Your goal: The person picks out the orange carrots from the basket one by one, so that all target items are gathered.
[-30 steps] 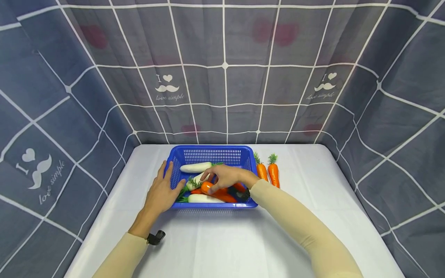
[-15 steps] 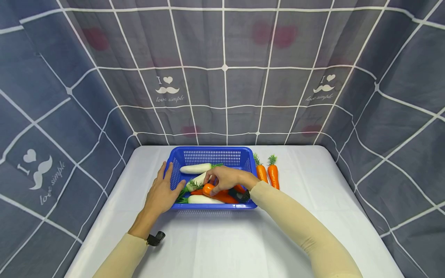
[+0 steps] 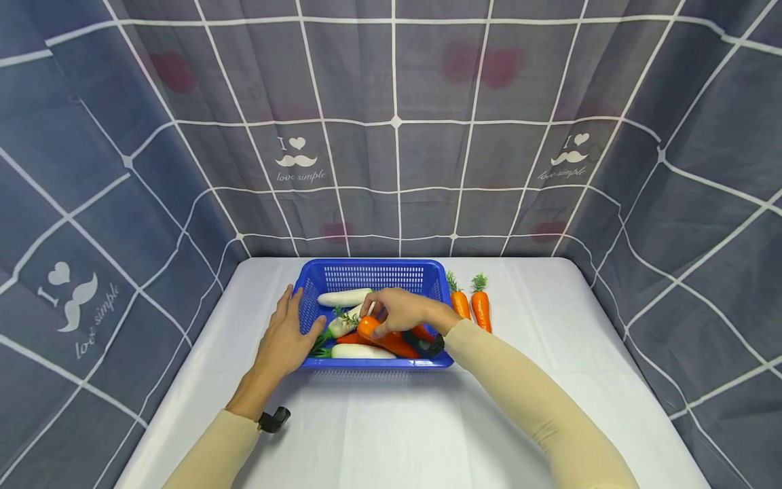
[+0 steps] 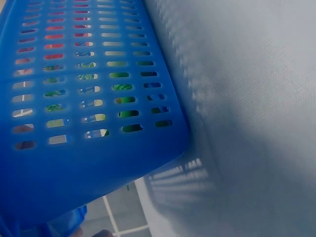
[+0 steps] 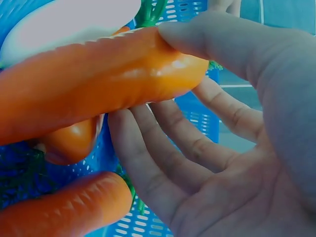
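A blue plastic basket (image 3: 373, 363) with slotted walls holds carrots and white radishes. My right hand (image 3: 397, 311) reaches into it and grips the thick leafy end of an orange carrot (image 5: 113, 79) between thumb and fingers. Its leafy end tilts up, and the body slants down to the right, above other carrots (image 5: 69, 207). At the basket's left rim, my left hand (image 3: 287, 339) lies with fingers spread and fairly straight, touching the side. Near the carrot are a white radish (image 3: 363, 351) along the front wall and another radish (image 3: 344, 297) at the back.
Two more carrots (image 3: 480, 309) with green tops lie on the white tablecloth (image 3: 391, 428), just right of the basket. Grey-blue checked curtains (image 3: 427, 153) enclose the table at the back and both sides.
The carrot's leafy end has risen a little in my right hand, its green tuft lifting over the radish behind. My left hand stays at the rim. The head view has tilted slightly.
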`<state>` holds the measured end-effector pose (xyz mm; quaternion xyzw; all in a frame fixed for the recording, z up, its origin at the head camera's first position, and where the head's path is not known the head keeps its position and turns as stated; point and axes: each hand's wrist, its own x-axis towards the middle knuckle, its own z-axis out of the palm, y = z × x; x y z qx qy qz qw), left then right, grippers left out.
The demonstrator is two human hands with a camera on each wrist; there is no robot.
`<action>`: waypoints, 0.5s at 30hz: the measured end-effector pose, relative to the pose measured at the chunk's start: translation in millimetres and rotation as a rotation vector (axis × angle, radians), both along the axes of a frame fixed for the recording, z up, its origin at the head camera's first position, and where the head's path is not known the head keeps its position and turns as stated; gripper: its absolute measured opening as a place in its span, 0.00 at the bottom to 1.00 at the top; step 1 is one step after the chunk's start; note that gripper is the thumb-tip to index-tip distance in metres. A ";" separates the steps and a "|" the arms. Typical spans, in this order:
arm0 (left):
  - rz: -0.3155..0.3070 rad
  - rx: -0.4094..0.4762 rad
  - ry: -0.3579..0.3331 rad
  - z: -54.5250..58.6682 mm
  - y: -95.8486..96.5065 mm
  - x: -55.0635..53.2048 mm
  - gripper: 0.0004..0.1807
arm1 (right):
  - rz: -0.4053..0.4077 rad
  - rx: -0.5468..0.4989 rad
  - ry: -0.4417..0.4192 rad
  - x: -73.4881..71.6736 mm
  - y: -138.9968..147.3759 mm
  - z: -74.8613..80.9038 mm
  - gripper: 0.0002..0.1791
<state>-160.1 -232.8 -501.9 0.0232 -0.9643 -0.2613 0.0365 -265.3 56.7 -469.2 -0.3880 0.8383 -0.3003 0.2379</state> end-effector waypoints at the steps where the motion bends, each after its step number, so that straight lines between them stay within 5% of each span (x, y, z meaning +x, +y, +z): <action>1: 0.000 0.001 0.006 0.0 0.1 -0.1 0.53 | -0.006 -0.007 -0.002 -0.5 1.1 0.6 0.24; 15: -0.034 -0.012 -0.039 3.4 -3.6 4.4 0.57 | -0.120 -0.142 -0.025 -4.9 24.1 18.3 0.23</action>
